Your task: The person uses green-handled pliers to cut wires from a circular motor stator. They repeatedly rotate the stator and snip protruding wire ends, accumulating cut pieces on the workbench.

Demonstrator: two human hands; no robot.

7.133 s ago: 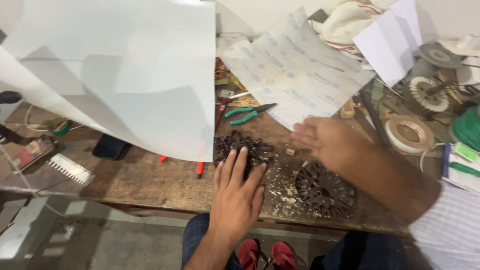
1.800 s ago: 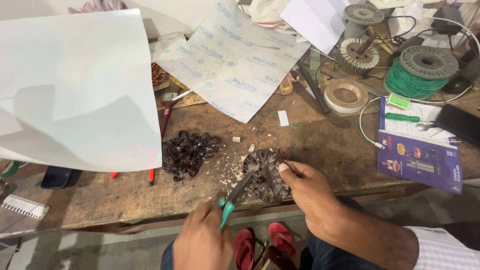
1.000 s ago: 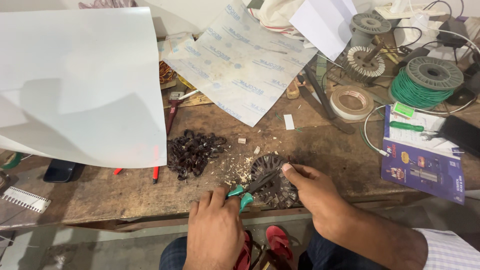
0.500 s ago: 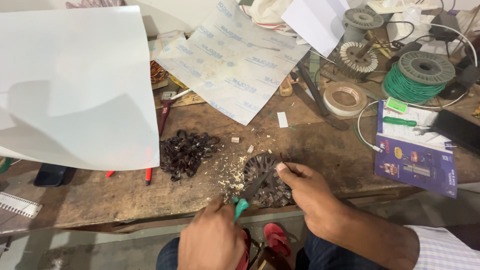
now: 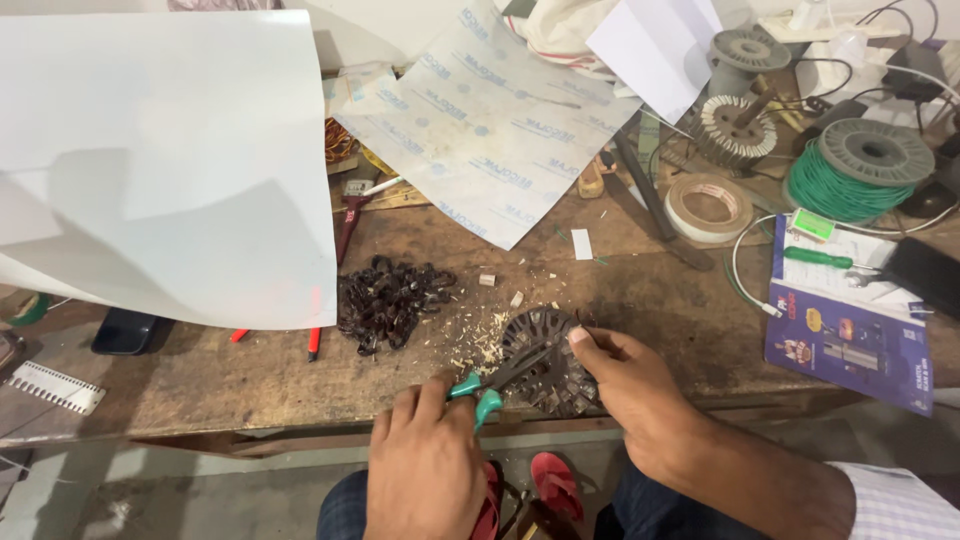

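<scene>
A dark, round slotted metal core (image 5: 548, 362) lies near the front edge of the wooden workbench (image 5: 250, 370). My right hand (image 5: 630, 385) rests on its right side, fingers gripping the rim. My left hand (image 5: 425, 460) holds green-handled pliers (image 5: 492, 382) whose jaws point into the core. Pale wood-like chips are scattered just left of the core. A pile of dark wire scraps (image 5: 388, 300) sits further left.
A big white sheet (image 5: 160, 160) and a printed translucent sheet (image 5: 490, 130) cover the back of the bench. A tape roll (image 5: 708, 205), a green wire spool (image 5: 860, 170), a booklet (image 5: 850, 340), a green screwdriver (image 5: 820, 258) and a second slotted core (image 5: 735, 125) lie at right.
Seven seconds ago both hands lay flat on the scraps and the pliers sat on the bench. Now my left hand works the pliers at the core, which my right hand steadies.
</scene>
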